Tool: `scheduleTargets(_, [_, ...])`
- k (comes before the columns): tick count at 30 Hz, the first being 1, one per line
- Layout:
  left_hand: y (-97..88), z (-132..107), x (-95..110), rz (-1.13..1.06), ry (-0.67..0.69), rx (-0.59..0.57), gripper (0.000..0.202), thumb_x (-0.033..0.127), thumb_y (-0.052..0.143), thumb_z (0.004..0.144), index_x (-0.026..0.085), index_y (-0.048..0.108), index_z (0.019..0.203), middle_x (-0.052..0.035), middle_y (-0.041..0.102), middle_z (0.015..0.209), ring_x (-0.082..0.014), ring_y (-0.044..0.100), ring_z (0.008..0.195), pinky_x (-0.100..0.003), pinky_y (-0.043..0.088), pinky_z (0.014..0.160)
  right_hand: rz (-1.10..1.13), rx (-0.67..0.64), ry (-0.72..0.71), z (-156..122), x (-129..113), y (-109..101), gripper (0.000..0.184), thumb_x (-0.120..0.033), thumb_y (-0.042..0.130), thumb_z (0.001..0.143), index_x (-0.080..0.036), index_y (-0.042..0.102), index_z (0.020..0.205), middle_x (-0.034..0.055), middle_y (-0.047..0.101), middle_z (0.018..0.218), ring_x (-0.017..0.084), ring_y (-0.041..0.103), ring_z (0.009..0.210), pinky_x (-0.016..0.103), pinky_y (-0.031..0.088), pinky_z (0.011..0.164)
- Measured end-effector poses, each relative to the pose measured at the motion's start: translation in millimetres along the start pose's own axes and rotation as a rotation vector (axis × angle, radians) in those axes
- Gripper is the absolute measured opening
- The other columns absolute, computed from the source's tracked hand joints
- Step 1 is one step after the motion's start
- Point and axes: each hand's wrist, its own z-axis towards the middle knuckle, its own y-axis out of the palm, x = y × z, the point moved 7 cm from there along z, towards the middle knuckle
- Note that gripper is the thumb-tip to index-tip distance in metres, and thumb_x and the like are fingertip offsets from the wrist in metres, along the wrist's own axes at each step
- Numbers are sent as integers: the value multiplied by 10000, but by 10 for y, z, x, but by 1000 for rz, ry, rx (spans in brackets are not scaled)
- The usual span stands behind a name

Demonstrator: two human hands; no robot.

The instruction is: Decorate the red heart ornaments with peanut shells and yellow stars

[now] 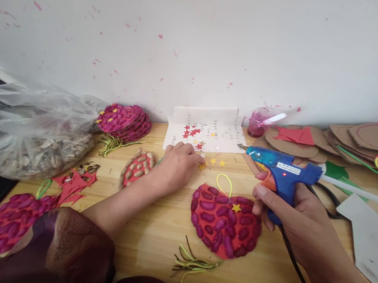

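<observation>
My right hand (293,212) is closed round the handle of a blue glue gun (280,169), its nozzle pointing left above the table. In front of me lies a red strawberry-shaped piece (224,224) covered with purple shells, with a yellow star and a yellow-green loop on it. My left hand (180,164) rests palm down by the small yellow stars (221,163), its fingertips pinched at one near the white paper (205,132) that carries red stars. Whether a star is between the fingers is not visible.
A clear bag of shells (29,144) sits at the left, a stack of finished purple pieces (123,121) behind it. A half-covered red piece (137,167), green string bits (192,263), a pink cup (259,122), cardboard cutouts (374,138) and coloured loops lie around on the wooden table (155,232).
</observation>
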Motion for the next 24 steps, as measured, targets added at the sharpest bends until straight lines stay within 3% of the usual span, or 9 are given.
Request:
scheduleTargets(5, [-24,13,-1,-2,-5,46,291,192,494,972,244,717,1151,-83,663,1063,-270,569,1028,-432,410,843,4,-5,-1,-2,3,-2,354,-501,742,802,-226,622,990,-28,664,573,122,495,458,223,400,420])
scheduleTargets(12, [-50,-15,18,-37,1,-3,257,200,511,970,254,760,1004,-68,671,1005,-263,574,1019,-430,407,870,0,-6,7,-14,-6,4,330,-484,745,800,-229,613,963,-33,667,574,114,492,454,219,402,428])
scheduleTargets(24, [-69,-34,60,-126,33,-8,214,191,556,944,246,757,992,-50,706,987,-236,610,992,-408,435,905,-8,15,11,-9,3,-7,332,-490,755,789,-229,617,940,-30,669,563,117,500,463,214,401,427])
